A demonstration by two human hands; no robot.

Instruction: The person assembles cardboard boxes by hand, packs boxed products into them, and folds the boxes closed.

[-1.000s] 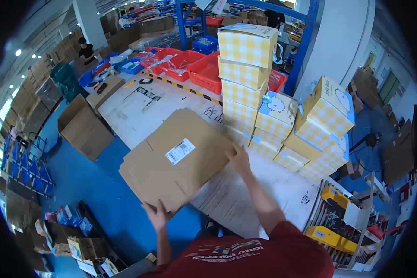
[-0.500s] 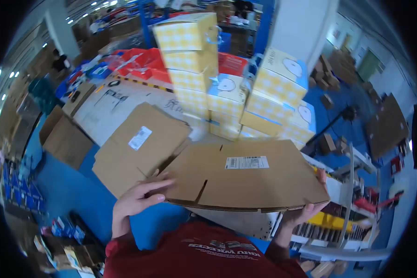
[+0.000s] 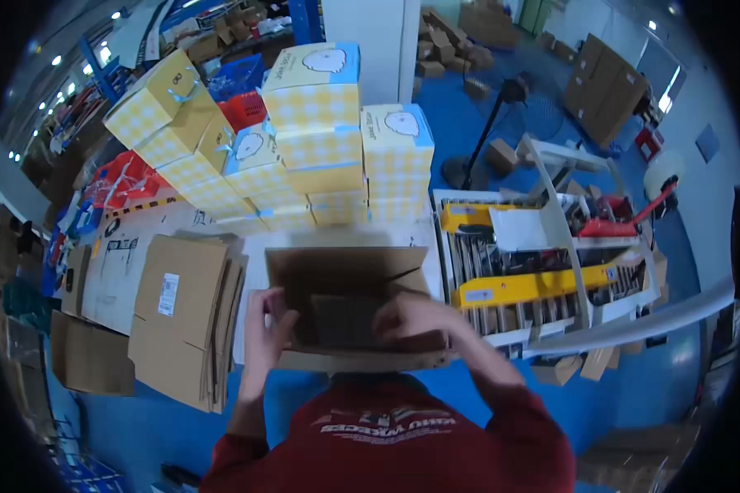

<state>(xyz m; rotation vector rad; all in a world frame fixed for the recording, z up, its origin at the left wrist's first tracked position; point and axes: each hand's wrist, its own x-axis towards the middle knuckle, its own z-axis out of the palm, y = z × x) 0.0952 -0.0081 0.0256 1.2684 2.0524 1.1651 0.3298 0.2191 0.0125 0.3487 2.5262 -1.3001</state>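
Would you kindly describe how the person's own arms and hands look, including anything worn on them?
The left hand and right hand are bare, with no gloves visible. The forearms are uncovered too, below the short, dark red sleeves of a shirt with pale lettering on it.

We're holding both arms out fwd, L forearm (image 3: 252,394) running nr-straight, R forearm (image 3: 487,360) slanting in diag. We're bending L hand (image 3: 270,327) w/ fingers pointing fwd; we're curling R hand (image 3: 411,317) inward, knuckles up, fingertips unclear. Hands're resting apart.
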